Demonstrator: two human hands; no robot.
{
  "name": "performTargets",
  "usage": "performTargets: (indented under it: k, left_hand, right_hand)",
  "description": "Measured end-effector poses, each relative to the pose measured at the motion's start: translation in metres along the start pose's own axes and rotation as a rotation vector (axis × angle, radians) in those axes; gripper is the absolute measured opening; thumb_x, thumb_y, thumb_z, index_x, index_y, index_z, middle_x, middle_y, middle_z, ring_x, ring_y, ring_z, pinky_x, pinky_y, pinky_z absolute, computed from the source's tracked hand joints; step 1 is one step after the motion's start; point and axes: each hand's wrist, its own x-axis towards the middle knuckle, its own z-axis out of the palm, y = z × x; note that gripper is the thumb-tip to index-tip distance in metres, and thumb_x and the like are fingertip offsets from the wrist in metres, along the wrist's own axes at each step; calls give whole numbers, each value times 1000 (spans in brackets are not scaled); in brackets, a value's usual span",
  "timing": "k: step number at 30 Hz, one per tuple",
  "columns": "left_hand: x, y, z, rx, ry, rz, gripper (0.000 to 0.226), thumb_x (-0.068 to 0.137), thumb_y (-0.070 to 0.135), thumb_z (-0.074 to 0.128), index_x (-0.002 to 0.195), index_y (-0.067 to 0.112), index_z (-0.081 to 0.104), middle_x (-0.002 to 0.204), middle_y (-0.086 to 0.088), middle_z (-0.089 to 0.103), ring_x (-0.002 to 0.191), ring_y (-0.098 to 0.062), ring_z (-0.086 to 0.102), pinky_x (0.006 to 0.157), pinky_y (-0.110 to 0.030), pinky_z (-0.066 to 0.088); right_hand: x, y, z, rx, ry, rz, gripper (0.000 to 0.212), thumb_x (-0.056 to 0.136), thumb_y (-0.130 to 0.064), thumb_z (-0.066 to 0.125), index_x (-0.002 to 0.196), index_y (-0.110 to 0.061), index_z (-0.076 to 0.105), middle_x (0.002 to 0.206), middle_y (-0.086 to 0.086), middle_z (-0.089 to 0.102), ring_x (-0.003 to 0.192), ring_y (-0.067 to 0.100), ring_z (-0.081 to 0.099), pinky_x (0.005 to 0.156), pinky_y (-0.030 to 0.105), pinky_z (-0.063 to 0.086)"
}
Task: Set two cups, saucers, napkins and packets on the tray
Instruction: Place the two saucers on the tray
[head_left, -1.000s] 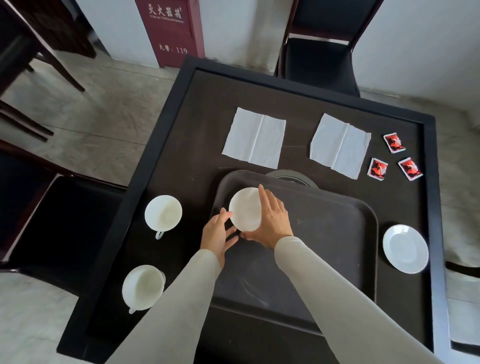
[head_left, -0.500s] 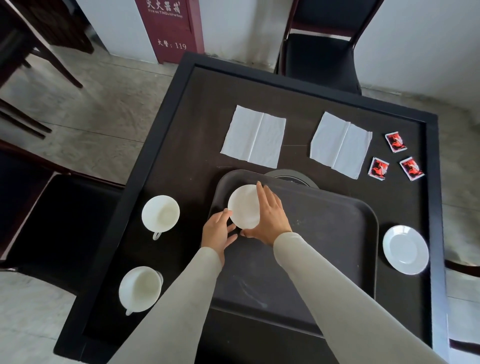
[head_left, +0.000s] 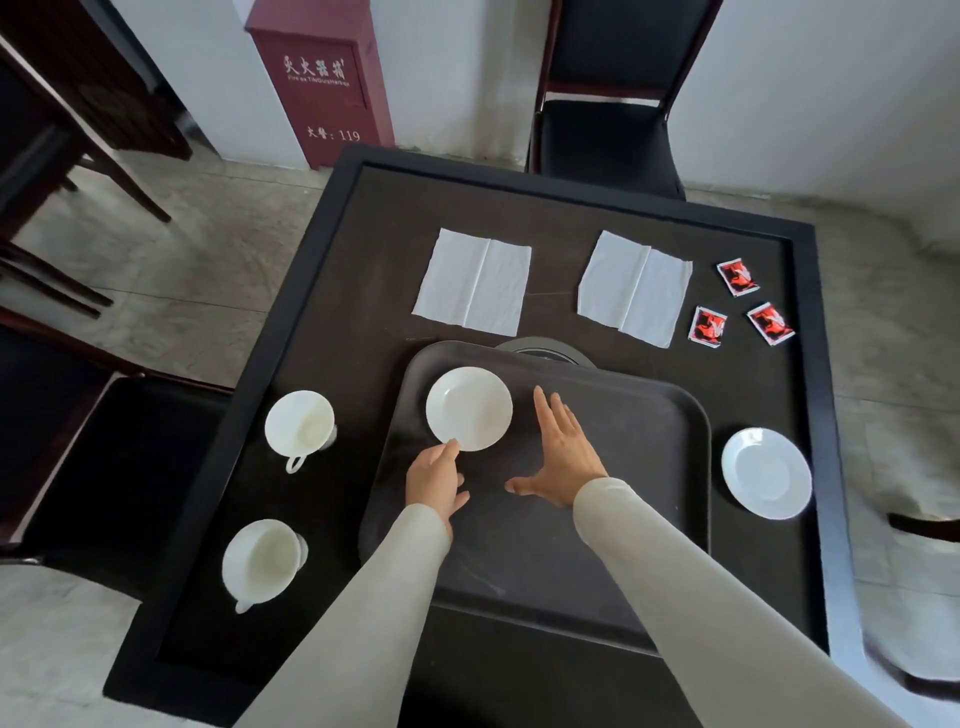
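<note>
One saucer (head_left: 469, 408) lies flat in the tray's (head_left: 649, 415) far left corner, the left hand's (head_left: 434, 480) fingertips at its near rim, holding nothing; the right hand (head_left: 558, 460) is spread flat and empty beside it. The second saucer (head_left: 766, 473) sits at the table's (head_left: 363, 291) right edge, both cups (head_left: 300, 425) (head_left: 261, 561) along its left edge, and the napkins (head_left: 472, 280) (head_left: 634, 286) and three red packets (head_left: 737, 278) (head_left: 706, 326) (head_left: 770, 323) along its far edge.

right hand (head_left: 558, 457) off saucer (head_left: 469, 408), spread
</note>
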Motion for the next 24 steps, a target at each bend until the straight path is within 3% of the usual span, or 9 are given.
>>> performTargets:
  k: [7,11,16,24]
  left_hand:
    - [-40,-25,46,32,-106,-4,30,103,34,55,131,22,57,132,0,59,115,-24,62,93,-39,56]
    - [-66,-40,77,77,-166,-10,32,104,33,55,132,20,57,134,-1,59,118,-25,62,101,-43,54]
    - [-95,-56,112,109,-212,8,15,103,33,55,115,23,55,130,-2,59,117,-26,62,103,-45,53]
    - [-127,-76,169,191,-275,54,31,103,35,55,131,22,57,134,-1,58,115,-22,62,96,-40,55]
  right_hand:
    - [-44,55,-23,-3,84,40,137,70,-48,89,158,-35,-15,170,1,-8,156,26,-3,121,46,24]
    - [-69,90,-40,5,123,67,137,70,-49,89,158,-35,-15,170,1,-8,156,26,-3,122,45,22]
    - [-94,131,-59,6,168,86,139,68,-52,89,158,-35,-16,170,3,-7,157,27,0,122,43,21]
    - [-129,186,-91,9,226,90,138,69,-52,89,158,-32,-14,170,4,-4,156,28,3,122,46,21]
